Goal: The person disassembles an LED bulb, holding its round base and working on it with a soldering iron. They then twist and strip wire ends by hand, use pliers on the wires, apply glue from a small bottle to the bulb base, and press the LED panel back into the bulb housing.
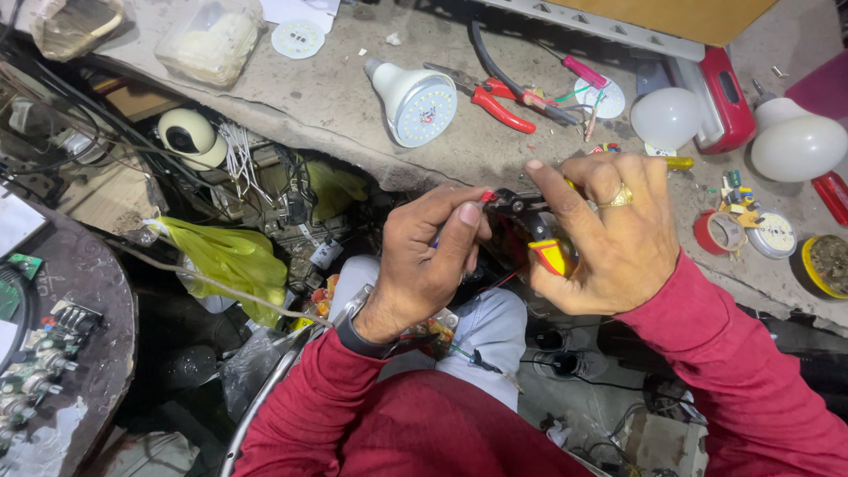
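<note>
My left hand (430,259) pinches the end of a thin red wire (487,196) between thumb and fingers, just off the front edge of the grey workbench (336,106). My right hand (603,231), with a gold ring, grips a small cutter with red and yellow handles (549,254). The cutter's dark jaws (511,202) meet the wire tip between the two hands. Both sleeves are dark red.
On the bench lie an open LED bulb (412,100), red-handled pliers (500,103), two white bulb domes (667,117) (798,147), a red tape roll (718,231) and round LED boards. A yellow bag (231,258) and tangled wires hang below; a circuit board sits at left.
</note>
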